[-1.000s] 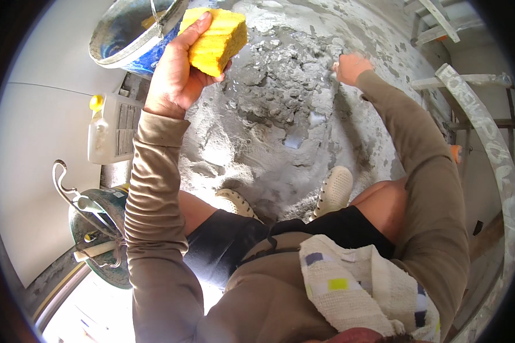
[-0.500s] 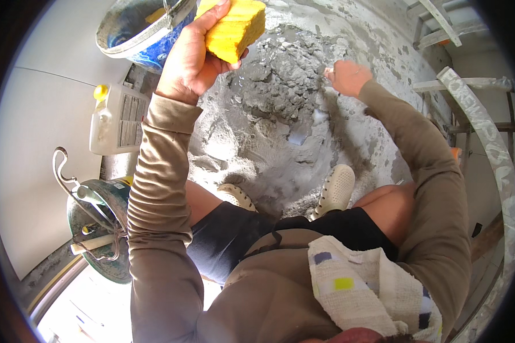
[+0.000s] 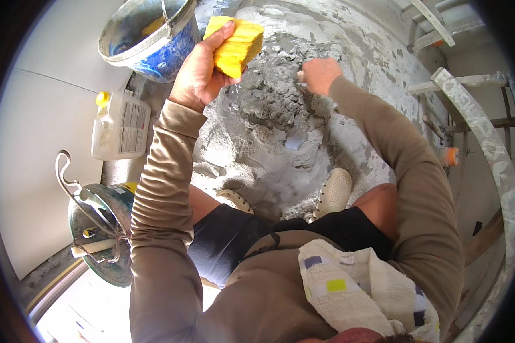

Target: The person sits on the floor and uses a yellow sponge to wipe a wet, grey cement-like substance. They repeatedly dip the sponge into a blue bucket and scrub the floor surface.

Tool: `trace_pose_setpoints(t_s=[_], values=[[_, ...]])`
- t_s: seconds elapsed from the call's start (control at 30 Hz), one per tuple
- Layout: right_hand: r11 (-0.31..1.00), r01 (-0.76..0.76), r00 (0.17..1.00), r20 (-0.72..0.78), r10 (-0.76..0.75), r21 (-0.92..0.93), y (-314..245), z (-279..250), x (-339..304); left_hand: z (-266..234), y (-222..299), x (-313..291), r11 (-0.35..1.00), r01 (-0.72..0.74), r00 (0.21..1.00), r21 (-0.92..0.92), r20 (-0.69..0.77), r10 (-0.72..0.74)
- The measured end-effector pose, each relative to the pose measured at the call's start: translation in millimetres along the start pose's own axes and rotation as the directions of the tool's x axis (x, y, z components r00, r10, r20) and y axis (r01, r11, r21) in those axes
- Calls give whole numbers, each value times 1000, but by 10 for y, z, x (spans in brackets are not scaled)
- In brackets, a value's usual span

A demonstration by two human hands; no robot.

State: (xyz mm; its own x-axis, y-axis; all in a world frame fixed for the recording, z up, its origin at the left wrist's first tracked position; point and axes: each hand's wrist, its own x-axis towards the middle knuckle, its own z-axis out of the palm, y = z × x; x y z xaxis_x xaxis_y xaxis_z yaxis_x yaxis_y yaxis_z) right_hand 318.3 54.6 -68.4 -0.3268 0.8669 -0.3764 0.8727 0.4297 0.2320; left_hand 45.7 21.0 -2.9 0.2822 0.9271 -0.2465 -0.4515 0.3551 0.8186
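Observation:
A wet-looking yellow sponge point(image 3: 237, 48) is gripped in my left hand point(image 3: 202, 68), thumb along its top, held above the left side of a mound of grey wet mortar point(image 3: 280, 86). My right hand point(image 3: 321, 76) is closed in a fist over the right side of the mound. Something small and pale shows at its fingers, but what it grips is hidden. Pale dry powder point(image 3: 240, 166) spreads on the near side of the mound, toward my feet in cream clogs point(image 3: 333, 191).
A blue bucket point(image 3: 160, 60) with a yellow piece inside stands at upper left. Below it are a white jerrycan point(image 3: 120, 128) with a yellow cap and a dark green bucket point(image 3: 111, 274) holding tools. Wooden ladder-like frames point(image 3: 475, 108) and an orange-capped container point(image 3: 451, 156) are at right.
My left hand has lowered slightly toward me and to the right with the sponge. My right hand has moved left, over the mortar mound.

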Motion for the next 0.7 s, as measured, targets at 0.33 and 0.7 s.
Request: trace_pose_setpoints(t_s=[0.33, 0.7], values=[[928, -286, 952, 180, 247, 239, 688, 189, -579, -75, 19, -25, 1000, -1, 1000, 14, 16, 0], [639, -440, 891, 394, 224, 631, 197, 744, -298, 52, 69, -129, 1000, -1, 995, 30, 104, -2]])
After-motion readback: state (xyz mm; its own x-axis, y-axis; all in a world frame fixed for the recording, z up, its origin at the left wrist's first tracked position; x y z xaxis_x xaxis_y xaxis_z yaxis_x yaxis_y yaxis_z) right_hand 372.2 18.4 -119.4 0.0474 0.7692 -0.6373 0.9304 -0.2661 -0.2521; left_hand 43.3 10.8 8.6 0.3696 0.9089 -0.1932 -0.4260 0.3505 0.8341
